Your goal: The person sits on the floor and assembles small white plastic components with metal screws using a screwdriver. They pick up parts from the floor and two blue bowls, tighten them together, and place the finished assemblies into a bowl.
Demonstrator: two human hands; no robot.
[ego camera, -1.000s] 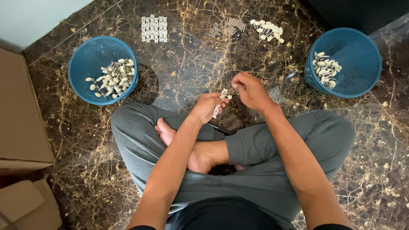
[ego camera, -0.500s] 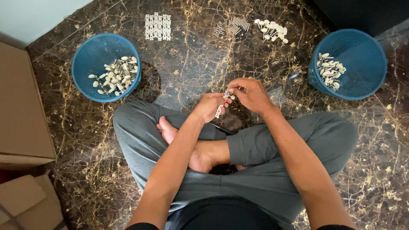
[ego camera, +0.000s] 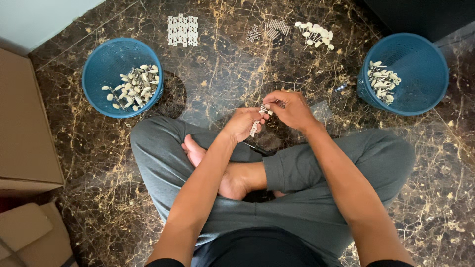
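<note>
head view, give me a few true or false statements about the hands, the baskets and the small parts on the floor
1. Both hands, left hand and right hand, meet on a small white strip of parts. True.
2. The two blue baskets are empty. False: the left basket and the right basket each hold small pale parts.
3. A white grid of parts lies on the dark marble floor beyond the hands. True.
4. The person stands at a table. False: the person sits cross-legged on the floor.
5. Cardboard boxes sit at the right. False: they are at the left.
</note>
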